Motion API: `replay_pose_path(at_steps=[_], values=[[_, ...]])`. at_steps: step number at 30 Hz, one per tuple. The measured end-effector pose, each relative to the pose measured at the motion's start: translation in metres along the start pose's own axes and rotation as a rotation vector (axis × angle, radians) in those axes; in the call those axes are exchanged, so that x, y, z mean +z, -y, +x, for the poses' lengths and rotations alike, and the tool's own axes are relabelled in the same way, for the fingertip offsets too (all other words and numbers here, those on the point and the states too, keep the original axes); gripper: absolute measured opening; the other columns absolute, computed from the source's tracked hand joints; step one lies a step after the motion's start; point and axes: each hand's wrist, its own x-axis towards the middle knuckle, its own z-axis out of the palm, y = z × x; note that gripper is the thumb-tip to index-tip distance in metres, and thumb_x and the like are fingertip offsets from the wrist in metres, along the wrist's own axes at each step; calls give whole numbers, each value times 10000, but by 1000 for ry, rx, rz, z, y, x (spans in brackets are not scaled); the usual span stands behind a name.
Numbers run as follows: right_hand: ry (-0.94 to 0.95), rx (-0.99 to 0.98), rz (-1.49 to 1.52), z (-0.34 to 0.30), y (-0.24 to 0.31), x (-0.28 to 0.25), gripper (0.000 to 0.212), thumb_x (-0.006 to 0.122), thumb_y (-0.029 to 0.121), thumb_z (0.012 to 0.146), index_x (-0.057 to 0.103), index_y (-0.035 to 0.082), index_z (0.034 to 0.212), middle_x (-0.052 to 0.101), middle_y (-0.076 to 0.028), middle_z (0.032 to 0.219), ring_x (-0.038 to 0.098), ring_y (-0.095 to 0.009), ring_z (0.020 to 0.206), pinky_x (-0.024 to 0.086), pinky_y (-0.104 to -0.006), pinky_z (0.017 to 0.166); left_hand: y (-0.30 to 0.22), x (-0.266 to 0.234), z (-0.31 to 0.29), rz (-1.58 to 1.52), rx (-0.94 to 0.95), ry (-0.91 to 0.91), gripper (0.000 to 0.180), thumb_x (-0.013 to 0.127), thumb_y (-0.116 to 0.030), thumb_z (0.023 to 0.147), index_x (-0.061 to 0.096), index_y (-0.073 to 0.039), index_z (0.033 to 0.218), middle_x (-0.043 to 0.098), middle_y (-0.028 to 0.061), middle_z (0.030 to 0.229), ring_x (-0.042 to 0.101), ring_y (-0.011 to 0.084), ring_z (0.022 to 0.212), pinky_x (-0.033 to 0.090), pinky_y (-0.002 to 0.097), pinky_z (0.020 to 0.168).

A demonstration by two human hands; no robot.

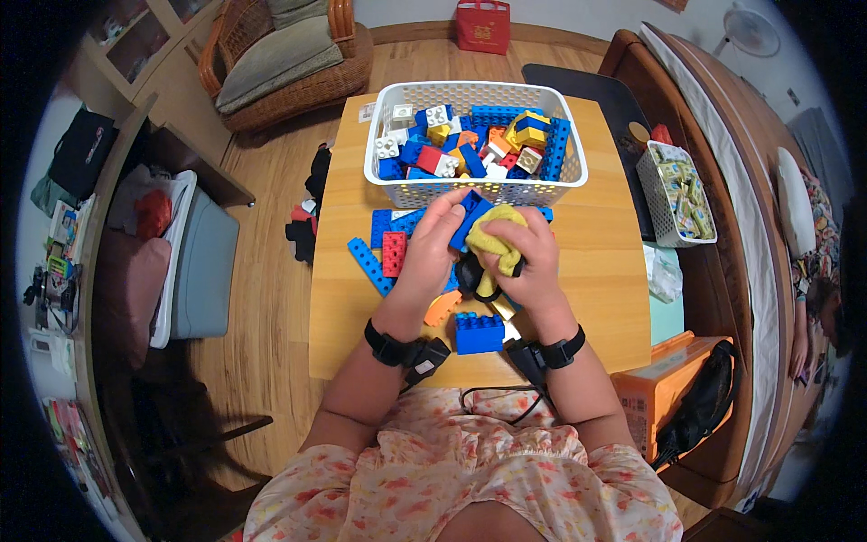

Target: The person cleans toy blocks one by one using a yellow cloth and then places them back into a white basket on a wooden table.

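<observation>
My left hand (435, 237) is closed around a blue toy brick (469, 219), held up over the table just in front of the basket. A yellow cloth with a dark edge (498, 237) is bunched in my right hand (533, 257), pressed against the brick's right side. Beneath and around my hands lie loose bricks: a long blue beam (368, 266), a red brick (394, 254), an orange piece (442, 309) and a blue studded block (479, 333) nearest me. Some pieces under my hands are partly hidden.
A white perforated basket (569, 185) full of mixed toy bricks stands at the table's far side. The wooden table (339, 343) has an orange case (673, 388) to its right. A bin (208, 262) stands left, a wicker chair (298, 86) far left.
</observation>
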Motion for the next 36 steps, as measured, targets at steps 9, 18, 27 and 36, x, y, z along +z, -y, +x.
replay_pose_path(at_steps=[9, 18, 27, 36], values=[[-177, 136, 81, 0, -8, 3, 310, 767, 24, 742, 685, 73, 1037, 617, -132, 990, 633, -303, 893, 518, -357, 775, 10, -3, -1, 232, 90, 42, 364, 392, -188, 1058, 467, -13, 1367, 585, 87, 1204, 574, 147, 1015, 477, 299, 887], [-3, 0, -41, 0, 5, 3, 362, 797, 54, 665, 714, 118, 1012, 635, -127, 1003, 642, -317, 880, 533, -372, 740, 12, -1, -2, 251, 203, 25, 366, 418, -265, 1076, 494, -27, 1343, 547, 56, 1221, 492, 112, 1097, 398, 281, 994], [-257, 257, 144, 2, -8, -2, 209, 721, 18, 793, 669, 27, 995, 622, -110, 954, 617, -245, 903, 487, -334, 800, 0, 0, -7, 548, 273, 117, 431, 708, -141, 907, 523, -44, 1284, 596, 21, 1104, 572, 89, 950, 488, 261, 847], [-67, 302, 424, 1, -14, -10, 165, 702, 41, 803, 677, 6, 963, 622, -81, 918, 587, -206, 855, 455, -314, 781, -11, -10, -9, 451, 108, 207, 447, 795, -152, 838, 587, -18, 1210, 658, 27, 1063, 612, 75, 927, 510, 249, 822]])
